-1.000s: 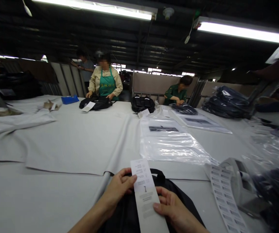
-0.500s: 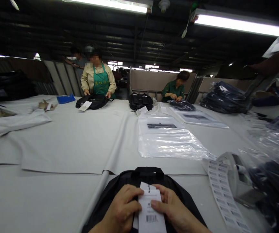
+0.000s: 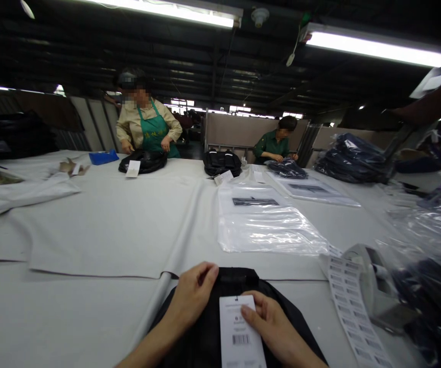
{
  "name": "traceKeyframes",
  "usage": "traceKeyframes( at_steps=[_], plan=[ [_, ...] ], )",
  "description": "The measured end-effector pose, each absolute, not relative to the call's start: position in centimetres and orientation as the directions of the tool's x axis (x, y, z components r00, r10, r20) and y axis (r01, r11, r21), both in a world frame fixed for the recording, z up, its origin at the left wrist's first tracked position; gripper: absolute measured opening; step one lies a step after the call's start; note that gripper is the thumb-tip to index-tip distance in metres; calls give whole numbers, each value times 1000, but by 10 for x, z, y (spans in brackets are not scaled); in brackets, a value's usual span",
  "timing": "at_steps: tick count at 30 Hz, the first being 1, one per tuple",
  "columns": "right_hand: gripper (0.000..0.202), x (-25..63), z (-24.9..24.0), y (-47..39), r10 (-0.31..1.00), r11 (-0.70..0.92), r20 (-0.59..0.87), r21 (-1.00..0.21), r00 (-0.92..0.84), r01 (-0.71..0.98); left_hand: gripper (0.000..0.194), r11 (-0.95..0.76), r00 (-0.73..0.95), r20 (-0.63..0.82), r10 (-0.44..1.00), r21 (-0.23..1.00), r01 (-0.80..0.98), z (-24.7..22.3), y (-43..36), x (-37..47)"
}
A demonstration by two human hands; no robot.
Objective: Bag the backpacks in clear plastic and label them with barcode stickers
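Note:
A black bag [image 3: 208, 337] lies on the grey cloth-covered table [image 3: 109, 225] right in front of me. A white hang tag [image 3: 240, 332] with a barcode lies flat on top of it. My right hand [image 3: 272, 327] presses its fingers on the tag's right edge. My left hand [image 3: 193, 291] rests on the bag's upper left, fingers curled near the black carry handle [image 3: 239, 276], holding nothing that I can see.
A strip of barcode labels [image 3: 352, 306] runs from a dispenser [image 3: 377, 286] at right. Clear plastic bags [image 3: 262, 220] lie ahead. Packed dark bags [image 3: 354, 158] pile at far right. Two people work on black bags [image 3: 143, 161] across the table.
The tag was a long unfolded strip held up in both hands; now it lies folded flat on the bag. My left hand has left the tag and moved up to the bag's top.

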State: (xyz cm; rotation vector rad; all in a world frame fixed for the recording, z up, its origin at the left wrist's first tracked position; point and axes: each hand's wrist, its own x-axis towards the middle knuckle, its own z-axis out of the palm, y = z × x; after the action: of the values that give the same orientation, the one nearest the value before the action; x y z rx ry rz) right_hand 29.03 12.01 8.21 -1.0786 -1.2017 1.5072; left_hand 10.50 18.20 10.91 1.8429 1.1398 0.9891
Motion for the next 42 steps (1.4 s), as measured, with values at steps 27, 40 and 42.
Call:
traceKeyframes(
  at_steps=[27, 40, 42],
  plan=[
    [45, 299, 93, 190, 973, -207, -203, -978, -108, -31, 31, 47, 571, -292, 767, 913, 404, 88, 288, 102],
    [23, 315, 95, 158, 987, -145, -159, -790, 29, 596, 82, -349, 424, 0, 906, 569, 745, 70, 155, 109],
    [16, 313, 103, 157, 972, -176, -235, -774, -18, 608, 80, -332, 386, 52, 921, 622, 709, 68, 157, 109]
  ],
)
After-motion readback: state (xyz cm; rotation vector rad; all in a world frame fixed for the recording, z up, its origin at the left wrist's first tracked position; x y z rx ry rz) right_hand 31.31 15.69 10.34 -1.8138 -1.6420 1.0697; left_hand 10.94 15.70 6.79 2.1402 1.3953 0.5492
